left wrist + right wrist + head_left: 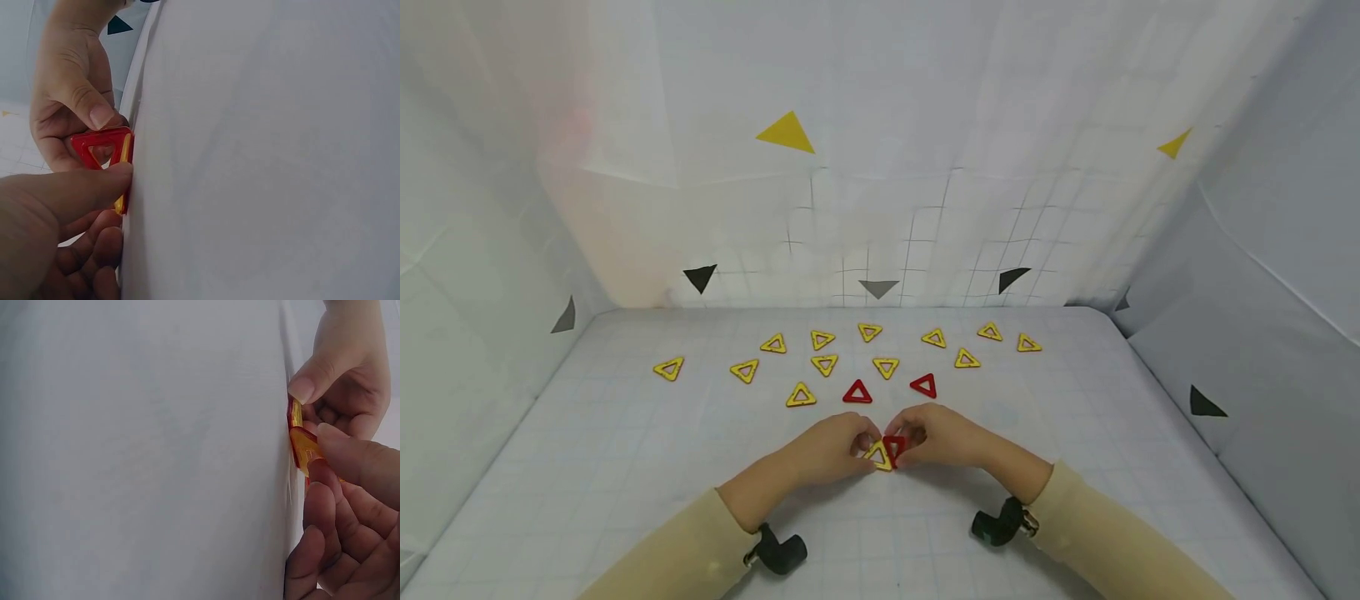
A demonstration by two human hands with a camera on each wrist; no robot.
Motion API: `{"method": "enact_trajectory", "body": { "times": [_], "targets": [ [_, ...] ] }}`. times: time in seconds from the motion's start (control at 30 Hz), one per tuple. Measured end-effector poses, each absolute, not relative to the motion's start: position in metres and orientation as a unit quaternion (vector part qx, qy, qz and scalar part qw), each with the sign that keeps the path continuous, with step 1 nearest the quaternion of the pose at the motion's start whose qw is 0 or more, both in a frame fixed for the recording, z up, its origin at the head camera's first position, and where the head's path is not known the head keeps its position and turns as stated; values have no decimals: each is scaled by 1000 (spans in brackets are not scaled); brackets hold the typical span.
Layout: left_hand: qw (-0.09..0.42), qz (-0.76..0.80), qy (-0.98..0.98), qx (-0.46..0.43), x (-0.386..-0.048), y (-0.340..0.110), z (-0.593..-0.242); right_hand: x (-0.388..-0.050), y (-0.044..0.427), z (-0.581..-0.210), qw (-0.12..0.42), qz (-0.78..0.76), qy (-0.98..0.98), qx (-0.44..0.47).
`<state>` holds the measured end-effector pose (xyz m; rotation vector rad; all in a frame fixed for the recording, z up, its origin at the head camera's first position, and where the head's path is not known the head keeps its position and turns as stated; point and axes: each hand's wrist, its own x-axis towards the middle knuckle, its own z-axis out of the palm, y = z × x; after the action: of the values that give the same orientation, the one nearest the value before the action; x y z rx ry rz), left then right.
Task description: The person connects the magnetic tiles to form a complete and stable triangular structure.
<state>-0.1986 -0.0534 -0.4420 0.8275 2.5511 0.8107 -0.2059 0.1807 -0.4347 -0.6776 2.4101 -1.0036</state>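
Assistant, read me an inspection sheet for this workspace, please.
Surface: white table with faint grid lines.
Job's things: yellow triangle and red triangle, held together.
Other pieces: twelve yellow pieces and two red pieces, scattered beyond the grips.
Clutter: nothing seen.
Left grip: pinches the yellow triangle.
Right grip: pinches the red triangle.
Cables: nothing seen.
Surroundings: pale walls with yellow, black and grey markings.

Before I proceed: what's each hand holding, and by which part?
Left hand pinches a yellow triangle, right hand a red triangle, each by the side nearest that hand.
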Motion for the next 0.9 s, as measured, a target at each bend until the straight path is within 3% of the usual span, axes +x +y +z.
{"method": "enact_trajectory", "body": {
  "times": [0.9],
  "targets": [
    [163,296,896,287,-196,-57,-441,-203,179,-433,211,-387,866,-237]
  ]
}}
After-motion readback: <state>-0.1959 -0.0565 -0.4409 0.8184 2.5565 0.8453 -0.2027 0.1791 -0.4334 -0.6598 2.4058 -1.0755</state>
